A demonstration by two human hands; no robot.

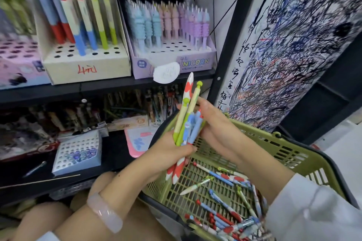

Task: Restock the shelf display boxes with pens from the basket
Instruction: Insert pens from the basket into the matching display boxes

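The left hand is squeezing a bunch of pens – the right hand is curling its fingers round them too. Pens are light, stiff and slippery, so holding the middle is probably working best.

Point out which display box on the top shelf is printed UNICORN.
The lilac box at the right end, full of pastel blue, pink and purple pens. The cream box to its left carries only red handwriting and holds red, blue and green pens.

Green plastic mesh basket lower right, loose pens inside. Pen bundle above basket, between both hands. Upper shelf: cream cardboard display box left of lilac cardboard display box. Lower shelf: white perforated tray.
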